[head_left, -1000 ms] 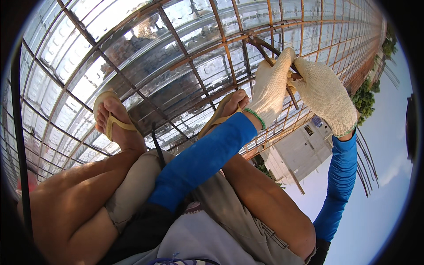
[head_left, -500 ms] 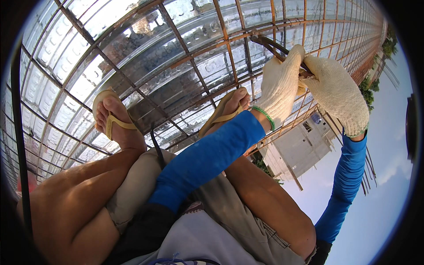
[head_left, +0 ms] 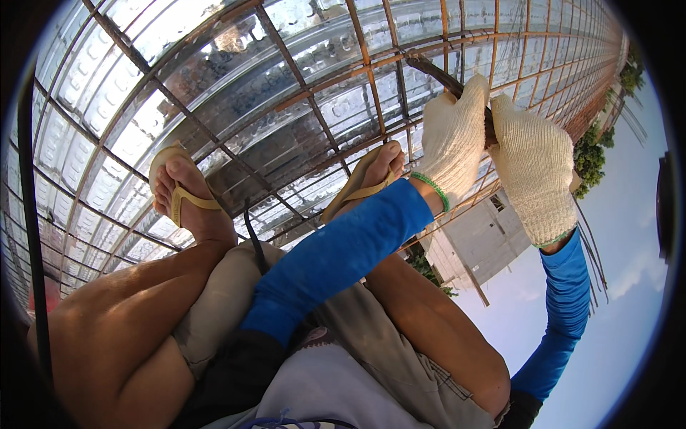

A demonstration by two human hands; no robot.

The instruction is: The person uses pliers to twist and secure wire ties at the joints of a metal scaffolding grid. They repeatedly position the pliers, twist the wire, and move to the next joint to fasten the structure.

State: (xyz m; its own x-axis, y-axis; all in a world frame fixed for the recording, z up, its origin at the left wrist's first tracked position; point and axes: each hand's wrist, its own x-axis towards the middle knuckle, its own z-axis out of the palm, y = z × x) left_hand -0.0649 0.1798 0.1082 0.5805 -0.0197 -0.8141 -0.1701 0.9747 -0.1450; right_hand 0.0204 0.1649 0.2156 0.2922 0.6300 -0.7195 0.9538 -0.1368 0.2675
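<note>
Dark long-handled pincers point(head_left: 437, 72) reach from my gloves up and left to the rusty rebar mesh point(head_left: 366, 61), their head at a bar crossing. My left hand point(head_left: 455, 136), in a cream knit glove with a green cuff edge, is closed round the handles. Close beside it on the right, my right hand point(head_left: 534, 161), gloved alike, is also closed on the pincers' handle end. The handles lie close together, partly hidden by the gloves. Whether wire sits in the jaws is too small to tell.
Beneath the mesh lies shiny embossed metal decking point(head_left: 214, 107). My feet in yellow flip-flops point(head_left: 191, 200) rest on the bars. Beyond the right edge are a grey building point(head_left: 482, 243), trees point(head_left: 590, 164) and protruding rods point(head_left: 593, 264). A black strap point(head_left: 37, 236) runs at far left.
The pincers' handles, spread apart before, have come together. My right hand has moved slightly left and down and turned more upright. My left hand has barely shifted.
</note>
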